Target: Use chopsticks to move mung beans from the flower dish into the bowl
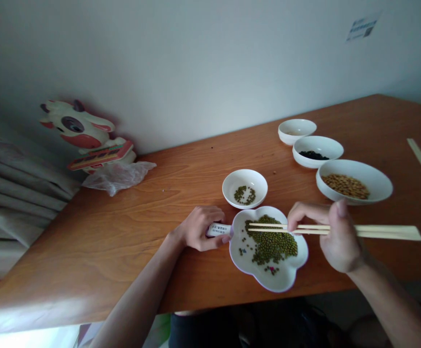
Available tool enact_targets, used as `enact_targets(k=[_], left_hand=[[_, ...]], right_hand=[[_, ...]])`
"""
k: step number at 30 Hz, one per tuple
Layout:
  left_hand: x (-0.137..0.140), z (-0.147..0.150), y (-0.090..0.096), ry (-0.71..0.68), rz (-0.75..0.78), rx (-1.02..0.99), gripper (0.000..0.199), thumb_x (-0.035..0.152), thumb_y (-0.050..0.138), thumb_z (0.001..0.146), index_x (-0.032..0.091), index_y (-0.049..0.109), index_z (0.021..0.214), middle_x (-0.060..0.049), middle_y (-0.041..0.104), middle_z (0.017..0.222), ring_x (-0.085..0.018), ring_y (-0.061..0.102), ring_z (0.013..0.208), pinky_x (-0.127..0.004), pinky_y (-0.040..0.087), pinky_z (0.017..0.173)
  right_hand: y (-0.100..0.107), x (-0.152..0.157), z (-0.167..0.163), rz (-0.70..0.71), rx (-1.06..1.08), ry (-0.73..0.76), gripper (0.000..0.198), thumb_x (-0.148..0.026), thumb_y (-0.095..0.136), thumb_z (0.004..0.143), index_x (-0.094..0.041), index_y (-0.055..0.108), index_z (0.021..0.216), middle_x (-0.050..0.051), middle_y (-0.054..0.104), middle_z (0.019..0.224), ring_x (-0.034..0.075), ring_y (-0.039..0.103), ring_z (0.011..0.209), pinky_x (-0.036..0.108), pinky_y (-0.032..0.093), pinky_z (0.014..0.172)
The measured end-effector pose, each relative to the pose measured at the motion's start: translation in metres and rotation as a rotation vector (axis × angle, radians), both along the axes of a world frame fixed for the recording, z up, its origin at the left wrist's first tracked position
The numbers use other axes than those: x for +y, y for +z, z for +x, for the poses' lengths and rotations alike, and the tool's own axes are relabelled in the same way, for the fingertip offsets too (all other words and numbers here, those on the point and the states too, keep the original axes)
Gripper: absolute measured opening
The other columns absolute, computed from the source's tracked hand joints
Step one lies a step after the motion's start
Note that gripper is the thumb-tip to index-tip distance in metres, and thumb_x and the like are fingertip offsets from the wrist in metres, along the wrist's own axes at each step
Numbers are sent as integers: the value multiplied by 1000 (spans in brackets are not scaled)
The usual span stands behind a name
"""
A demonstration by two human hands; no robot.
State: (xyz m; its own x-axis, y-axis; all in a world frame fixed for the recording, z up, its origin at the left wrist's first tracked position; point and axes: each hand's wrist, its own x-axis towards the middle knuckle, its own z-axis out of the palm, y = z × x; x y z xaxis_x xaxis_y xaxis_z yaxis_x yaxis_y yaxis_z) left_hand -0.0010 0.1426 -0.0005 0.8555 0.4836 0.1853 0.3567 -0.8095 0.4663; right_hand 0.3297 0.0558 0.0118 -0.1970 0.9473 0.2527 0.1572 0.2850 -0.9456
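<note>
Head view: print on the handle [218, 230] of the dish [281, 279] was too small to read; contents of the rearmost bowl [286, 138] were indistinct. The dish, scalloped and lilac-rimmed, sat at the front edge of the table [187, 280], bearing small rounded green beans [273, 245]. Left hand [202, 229] was closed around its handle. Right hand [336, 238], fingers curled, pinched pale chopsticks [387, 232] nearly level, tips at the beans, contact uncertain.

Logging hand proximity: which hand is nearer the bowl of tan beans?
Right. The right hand, holding chopsticks, is just in front of that bowl; the left hand, at the dish handle, is farther off, leftward.
</note>
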Motion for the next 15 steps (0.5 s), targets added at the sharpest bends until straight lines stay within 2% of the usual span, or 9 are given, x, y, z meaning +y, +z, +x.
enact_targets(k=[4,8,15], left_hand=[[0,0,0,8,0,3,30,49,61,94,19,63,88,-7,67,81,-21,62,73,-34,48,67],[0,0,0,11,-6,3,31,50,62,94,19,63,87,-6,67,80,-21,62,72,-33,48,66],[0,0,-1,3,-5,-5,30,49,61,94,19,63,89,-6,69,82,-20,63,73,-33,48,67]], right_hand=[[-2,0,-5,59,-74,-1,82,-71,11,106,-24,70,75,6,68,70,23,62,68,38,41,64],[2,2,-12,109,-76,3,81,-69,12,107,-23,70,74,5,66,67,22,59,62,37,39,58],[3,4,-14,106,-83,22,77,-65,13,108,-26,71,75,7,65,65,25,59,59,40,37,54]])
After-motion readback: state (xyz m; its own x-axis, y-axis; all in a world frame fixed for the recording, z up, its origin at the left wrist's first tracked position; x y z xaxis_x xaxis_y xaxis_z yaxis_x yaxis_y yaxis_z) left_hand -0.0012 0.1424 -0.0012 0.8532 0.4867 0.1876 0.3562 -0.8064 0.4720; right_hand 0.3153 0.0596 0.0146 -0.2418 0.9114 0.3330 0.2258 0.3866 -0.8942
